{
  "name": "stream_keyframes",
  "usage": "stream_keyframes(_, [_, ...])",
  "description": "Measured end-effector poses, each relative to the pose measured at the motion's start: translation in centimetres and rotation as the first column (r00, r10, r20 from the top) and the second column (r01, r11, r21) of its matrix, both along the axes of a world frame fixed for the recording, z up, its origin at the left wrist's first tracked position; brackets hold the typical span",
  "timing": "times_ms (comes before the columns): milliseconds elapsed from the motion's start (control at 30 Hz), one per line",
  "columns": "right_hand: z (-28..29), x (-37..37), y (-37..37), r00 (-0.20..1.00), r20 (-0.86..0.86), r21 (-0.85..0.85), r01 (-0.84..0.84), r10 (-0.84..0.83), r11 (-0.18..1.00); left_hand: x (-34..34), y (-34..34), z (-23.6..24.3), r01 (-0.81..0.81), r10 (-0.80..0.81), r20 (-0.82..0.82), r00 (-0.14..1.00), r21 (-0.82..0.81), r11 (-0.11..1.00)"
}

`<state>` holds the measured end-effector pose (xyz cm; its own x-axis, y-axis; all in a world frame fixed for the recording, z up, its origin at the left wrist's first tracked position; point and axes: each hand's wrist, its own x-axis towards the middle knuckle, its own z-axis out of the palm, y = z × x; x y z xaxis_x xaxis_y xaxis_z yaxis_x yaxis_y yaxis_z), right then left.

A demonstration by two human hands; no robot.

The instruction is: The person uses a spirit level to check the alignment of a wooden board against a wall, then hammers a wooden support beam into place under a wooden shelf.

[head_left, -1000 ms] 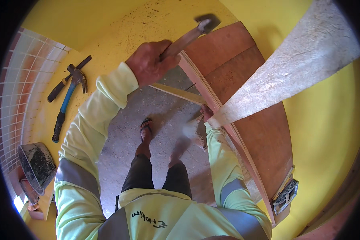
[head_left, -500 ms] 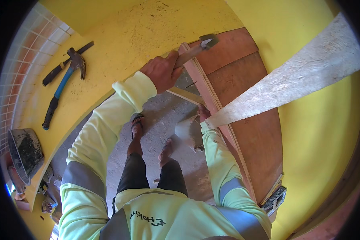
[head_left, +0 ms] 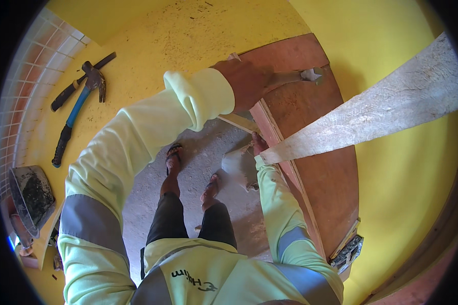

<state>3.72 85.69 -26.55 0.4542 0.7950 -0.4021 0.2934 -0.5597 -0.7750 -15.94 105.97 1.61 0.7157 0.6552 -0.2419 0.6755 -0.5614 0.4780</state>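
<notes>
My left hand (head_left: 244, 84) is closed round the wooden handle of a hammer (head_left: 285, 78), whose metal head lies over the reddish-brown plywood panel (head_left: 320, 173). Below that hand, a wooden batten (head_left: 273, 127) runs along the panel's near-left edge. My right hand (head_left: 259, 144) grips the batten's side, its thumb showing; its other fingers are hidden. A pale, rough plank (head_left: 371, 109) slants from beside my right hand to the upper right, covering part of the panel. A thin wooden strip (head_left: 239, 122) meets the batten close to my right thumb.
On the yellow surface at left lie a blue-handled claw hammer (head_left: 77, 109) and a black-handled tool (head_left: 65, 98) crossing it. A dirty dark bucket (head_left: 33, 198) stands lower left. A whitish sack-like object (head_left: 239, 165) sits on the concrete floor (head_left: 193, 152). Yellow wall rises at right.
My left hand and its hammer have swung to the right, across the batten and over the panel. A nail seen in the batten before is now hidden. My right hand stays put.
</notes>
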Motion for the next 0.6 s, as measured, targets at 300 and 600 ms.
stream_keyframes(300, [0.1, -0.4, 0.4, 0.947, 0.318, 0.071, -0.073, 0.047, 0.995, -0.2, 0.1, -0.1, 0.186, -0.189, -0.006, 0.982, 0.211, 0.960])
stream_keyframes(600, [0.3, -0.3, 0.3, 0.974, 0.225, 0.016, -0.001, -0.003, 1.000, -4.1, -7.9, -4.4, -0.172, 0.178, 0.166, 0.970, -0.048, 0.984])
